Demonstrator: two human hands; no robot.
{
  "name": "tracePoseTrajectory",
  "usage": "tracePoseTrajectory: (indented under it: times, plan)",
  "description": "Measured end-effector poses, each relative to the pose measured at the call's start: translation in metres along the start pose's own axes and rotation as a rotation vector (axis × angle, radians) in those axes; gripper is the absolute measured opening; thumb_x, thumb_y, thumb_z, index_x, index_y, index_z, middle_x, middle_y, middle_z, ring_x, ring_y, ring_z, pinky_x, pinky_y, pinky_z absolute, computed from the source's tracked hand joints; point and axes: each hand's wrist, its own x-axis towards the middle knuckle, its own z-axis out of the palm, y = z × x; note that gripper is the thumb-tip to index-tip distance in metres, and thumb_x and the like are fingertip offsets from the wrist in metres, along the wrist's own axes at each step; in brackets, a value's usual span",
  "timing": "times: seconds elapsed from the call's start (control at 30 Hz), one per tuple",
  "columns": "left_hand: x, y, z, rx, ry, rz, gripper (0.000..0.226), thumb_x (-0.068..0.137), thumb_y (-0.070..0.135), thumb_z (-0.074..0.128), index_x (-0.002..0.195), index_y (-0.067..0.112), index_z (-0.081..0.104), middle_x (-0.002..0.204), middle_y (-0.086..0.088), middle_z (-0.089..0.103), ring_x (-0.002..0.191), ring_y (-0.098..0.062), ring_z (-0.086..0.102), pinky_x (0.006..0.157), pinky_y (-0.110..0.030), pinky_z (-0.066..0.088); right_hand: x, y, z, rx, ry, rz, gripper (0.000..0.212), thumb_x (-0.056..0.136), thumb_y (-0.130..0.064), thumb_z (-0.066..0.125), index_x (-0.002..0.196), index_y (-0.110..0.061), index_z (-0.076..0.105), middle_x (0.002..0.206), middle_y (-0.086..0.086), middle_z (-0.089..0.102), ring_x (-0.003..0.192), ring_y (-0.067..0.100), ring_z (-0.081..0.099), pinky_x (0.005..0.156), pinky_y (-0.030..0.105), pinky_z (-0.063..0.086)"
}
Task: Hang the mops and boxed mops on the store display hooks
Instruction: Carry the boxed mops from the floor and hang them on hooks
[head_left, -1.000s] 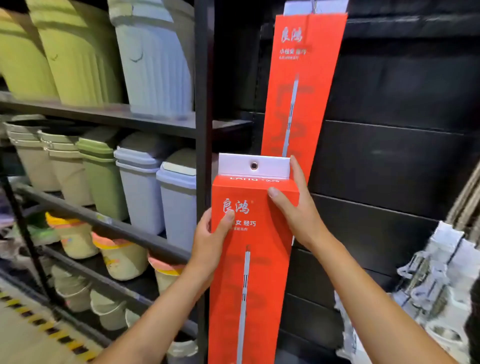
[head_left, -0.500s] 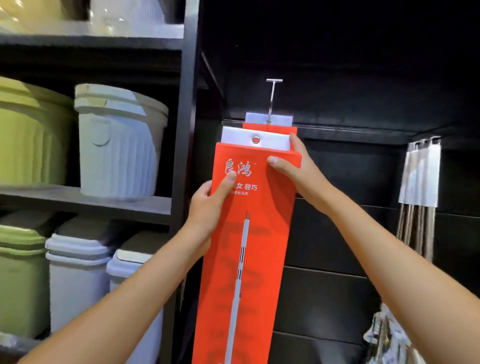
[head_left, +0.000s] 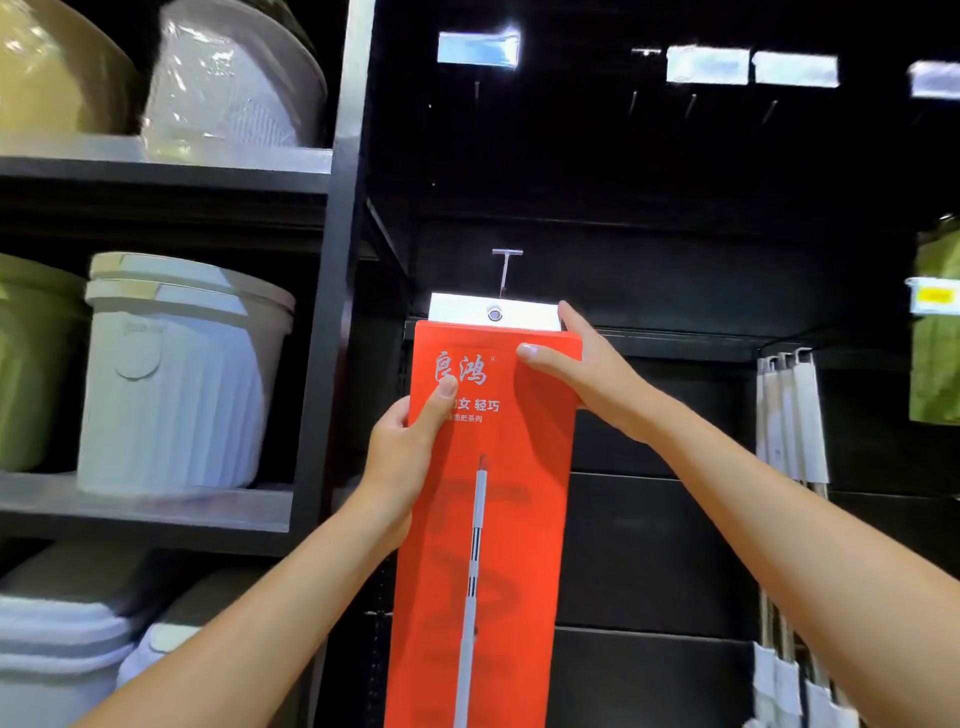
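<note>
A long red boxed mop (head_left: 498, 519) with a white top tab and a metal eyelet (head_left: 494, 313) is held upright against the black display wall. My left hand (head_left: 410, 447) grips its left edge, thumb on the front. My right hand (head_left: 587, 379) holds the upper right corner, fingers behind the tab. A metal display hook (head_left: 505, 270) sticks out just above the eyelet. The boxed mop that hung there earlier is hidden behind this one.
Grey and green ribbed bins (head_left: 176, 374) fill the black shelves on the left. A black upright post (head_left: 332, 312) divides shelves from the hook wall. Several mops with white handles (head_left: 789, 415) hang at the right. More hooks and price tags (head_left: 706, 65) run along the top.
Both hands have raised the red box up the wall until its eyelet sits just under the hook. The view has tilted upward, and the hanging box is now covered.
</note>
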Motion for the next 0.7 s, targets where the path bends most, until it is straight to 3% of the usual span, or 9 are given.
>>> tracePoseTrajectory:
  times: [0.2, 0.53, 0.7]
  plan:
    - [0.017, 0.004, 0.008, 0.005, -0.025, 0.029, 0.06, 0.085, 0.065, 0.072, 0.121, 0.017, 0.071, 0.108, -0.009, 0.081, 0.099, -0.032, 0.079, 0.096, -0.057, 0.06, 0.01, -0.006, -0.011, -0.022, 0.0, -0.014, 0.044, 0.096, -0.036, 0.072, 0.127, -0.016, 0.048, 0.124, 0.002, 0.074, 0.107, 0.024, 0.076, 0.089, 0.056, 0.062]
    - [0.046, 0.011, 0.015, 0.004, -0.053, 0.057, 0.059, 0.086, 0.066, 0.071, 0.12, 0.018, 0.072, 0.107, -0.008, 0.081, 0.099, -0.03, 0.079, 0.096, -0.055, 0.06, 0.031, -0.013, -0.022, -0.023, 0.011, -0.027, 0.041, 0.097, -0.034, 0.07, 0.126, -0.014, 0.049, 0.121, 0.002, 0.074, 0.103, 0.021, 0.077, 0.076, 0.039, 0.065]
    - [0.059, 0.006, 0.021, -0.01, -0.045, 0.035, 0.062, 0.083, 0.067, 0.074, 0.119, 0.017, 0.072, 0.105, -0.008, 0.082, 0.097, -0.03, 0.079, 0.095, -0.055, 0.06, 0.04, -0.004, -0.029, -0.04, 0.015, 0.001, 0.041, 0.096, -0.039, 0.07, 0.127, -0.019, 0.052, 0.121, -0.001, 0.075, 0.105, 0.02, 0.077, 0.086, 0.047, 0.064]
